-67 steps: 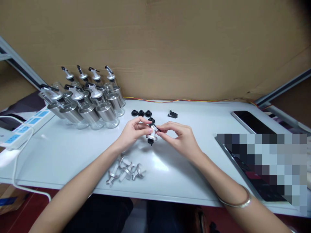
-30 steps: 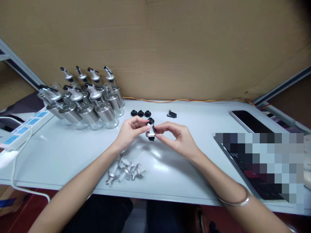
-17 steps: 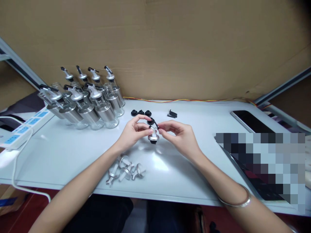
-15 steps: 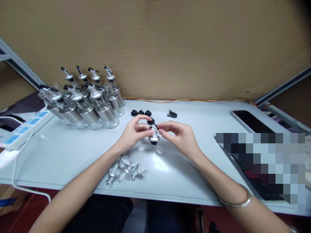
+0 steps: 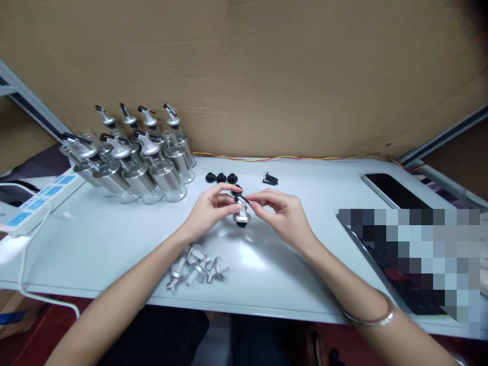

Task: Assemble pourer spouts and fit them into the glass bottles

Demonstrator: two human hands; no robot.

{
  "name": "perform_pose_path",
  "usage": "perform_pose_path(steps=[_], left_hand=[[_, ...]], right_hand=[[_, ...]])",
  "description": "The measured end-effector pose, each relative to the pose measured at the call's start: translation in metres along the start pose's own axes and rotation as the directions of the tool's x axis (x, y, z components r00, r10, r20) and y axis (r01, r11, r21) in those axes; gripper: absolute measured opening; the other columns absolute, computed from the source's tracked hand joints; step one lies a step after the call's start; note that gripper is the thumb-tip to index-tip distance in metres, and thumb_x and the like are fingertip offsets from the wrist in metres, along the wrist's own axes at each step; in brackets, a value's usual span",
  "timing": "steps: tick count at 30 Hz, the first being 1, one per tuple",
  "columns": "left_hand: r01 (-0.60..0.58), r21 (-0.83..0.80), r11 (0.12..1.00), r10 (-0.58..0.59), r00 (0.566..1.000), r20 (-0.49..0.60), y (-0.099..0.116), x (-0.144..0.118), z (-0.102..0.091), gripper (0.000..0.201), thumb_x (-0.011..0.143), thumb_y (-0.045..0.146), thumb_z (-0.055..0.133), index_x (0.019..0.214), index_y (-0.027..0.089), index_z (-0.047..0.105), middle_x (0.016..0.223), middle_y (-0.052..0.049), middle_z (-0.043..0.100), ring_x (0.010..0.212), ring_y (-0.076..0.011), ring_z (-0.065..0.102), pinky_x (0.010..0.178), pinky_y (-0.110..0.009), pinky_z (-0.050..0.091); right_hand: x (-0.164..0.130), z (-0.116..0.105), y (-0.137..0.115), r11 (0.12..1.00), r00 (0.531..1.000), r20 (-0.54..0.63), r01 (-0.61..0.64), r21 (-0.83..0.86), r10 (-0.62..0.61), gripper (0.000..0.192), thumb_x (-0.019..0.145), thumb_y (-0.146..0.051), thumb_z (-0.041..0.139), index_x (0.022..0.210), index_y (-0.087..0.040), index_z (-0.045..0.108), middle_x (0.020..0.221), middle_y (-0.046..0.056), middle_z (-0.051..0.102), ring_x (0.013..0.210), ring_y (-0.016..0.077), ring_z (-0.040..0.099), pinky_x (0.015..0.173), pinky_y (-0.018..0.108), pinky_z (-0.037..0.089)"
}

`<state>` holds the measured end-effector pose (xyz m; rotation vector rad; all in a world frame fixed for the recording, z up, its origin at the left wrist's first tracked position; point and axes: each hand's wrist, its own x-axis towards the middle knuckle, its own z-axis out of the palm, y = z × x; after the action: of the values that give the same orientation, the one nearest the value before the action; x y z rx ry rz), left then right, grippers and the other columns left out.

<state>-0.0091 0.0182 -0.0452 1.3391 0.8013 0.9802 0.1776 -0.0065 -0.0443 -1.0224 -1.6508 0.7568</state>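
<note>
Between my hands is a silver pour spout (image 5: 241, 216) with a black stopper at its underside, held above the table. My left hand (image 5: 210, 208) pinches the spout's neck from the left, thumb in front. From the right, my right hand (image 5: 284, 211) grips a small black flip lever (image 5: 244, 200) at the top of the spout between thumb and fingertips. Just behind the fingers rest black rubber stoppers (image 5: 221, 178), one partly hidden by my left index finger. Several loose silver spout parts (image 5: 196, 267) lie in a heap near my left forearm.
Glass and steel oil bottles (image 5: 139, 180) fitted with spouts stand at the left back. A few black levers (image 5: 270, 178) lie behind my right hand. A white power strip (image 5: 43, 201) runs along the left edge; a phone (image 5: 394, 190) lies at the right.
The black lever has tipped from a steep angle to lying lower across the top of the spout. Both hands stay nearly in place.
</note>
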Motion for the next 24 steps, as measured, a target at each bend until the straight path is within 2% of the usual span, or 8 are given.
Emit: perform_pose_path(steps=[7, 16, 24], left_hand=[[0.001, -0.030, 1.000, -0.001, 1.000, -0.021, -0.0015, 0.0014, -0.0002, 0.030, 0.064, 0.024, 0.081, 0.089, 0.014, 0.068, 0.073, -0.002, 0.072, 0.066, -0.0135, 0.066, 0.067, -0.026, 0.051], [-0.009, -0.069, 0.998, 0.005, 0.999, -0.053, 0.0018, 0.0008, 0.0001, 0.030, 0.062, 0.024, 0.083, 0.088, 0.015, 0.072, 0.069, -0.001, 0.072, 0.061, -0.0131, 0.065, 0.065, -0.027, 0.053], [-0.014, -0.084, 0.996, 0.013, 1.000, -0.021, 0.0021, 0.0021, -0.0003, 0.031, 0.064, 0.024, 0.082, 0.091, 0.016, 0.072, 0.069, -0.001, 0.072, 0.061, -0.0127, 0.065, 0.065, -0.027, 0.052]], right_hand=[[0.0005, -0.0001, -0.0014, 1.000, 1.000, 0.009, 0.021, -0.005, -0.021, 0.016, 0.083, -0.022, 0.060, 0.088, -0.020, 0.075, 0.077, 0.005, 0.068, 0.070, 0.0168, 0.061, 0.061, 0.029, 0.047], [-0.0019, 0.0021, 0.0003, 0.995, 0.995, -0.022, 0.095, 0.037, -0.094, 0.013, 0.082, -0.019, 0.066, 0.090, -0.020, 0.076, 0.080, 0.004, 0.069, 0.071, 0.0164, 0.062, 0.064, 0.030, 0.050], [-0.0022, 0.0017, -0.0022, 0.995, 0.995, -0.037, 0.098, 0.028, -0.096, 0.012, 0.083, -0.019, 0.064, 0.089, -0.021, 0.075, 0.080, 0.004, 0.068, 0.073, 0.0174, 0.062, 0.064, 0.031, 0.050]])
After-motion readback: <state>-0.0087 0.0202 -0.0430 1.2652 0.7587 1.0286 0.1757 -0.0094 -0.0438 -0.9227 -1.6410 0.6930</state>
